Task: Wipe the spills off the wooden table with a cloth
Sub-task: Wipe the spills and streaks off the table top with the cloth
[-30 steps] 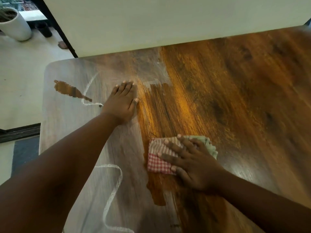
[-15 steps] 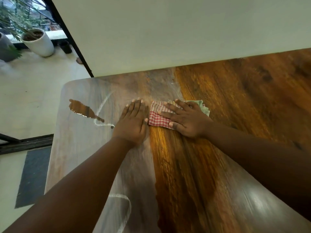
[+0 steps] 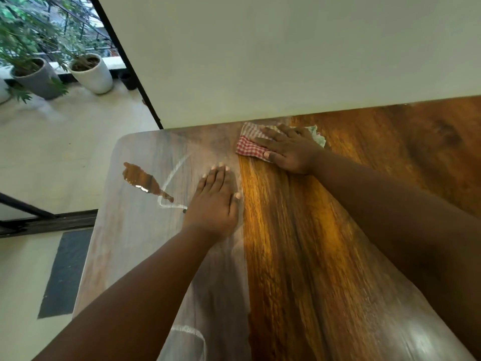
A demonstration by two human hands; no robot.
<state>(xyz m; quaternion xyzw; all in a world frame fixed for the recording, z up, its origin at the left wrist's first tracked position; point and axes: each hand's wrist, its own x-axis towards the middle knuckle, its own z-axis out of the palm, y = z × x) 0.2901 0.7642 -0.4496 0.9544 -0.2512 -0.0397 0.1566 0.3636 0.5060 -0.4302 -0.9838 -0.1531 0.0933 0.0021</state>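
Fingers (image 3: 270,138) of the right hand (image 3: 289,149) are spread flat and pressed on the cloth; fingers of the left hand (image 3: 214,201) are laid straight and together, palm down on bare wood, nothing held.

Glossy brown wooden worktop (image 3: 312,256): seen with its far edge against the cream-coloured wall (image 3: 260,56); a pale glare covers its left part, warm grain shows at centre and right.

Pale tiled floor (image 3: 59,142): seen left of the worktop, with a dark grey patch near its lower part.

Grey round plant pot (image 3: 36,79) and white round plant pot (image 3: 89,72): stood side by side at upper left, green leaves above them.

Red-and-white checked cloth with a green-printed end (image 3: 248,147): laid flat at the worktop's far edge, just beside the wall, under the right hand.

Brown liquid spill (image 3: 143,181): pooled near the worktop's left far corner, left of the left hand and apart from the cloth.

Thin whitish curved streak (image 3: 171,178): run just beside the spill, toward the left hand.
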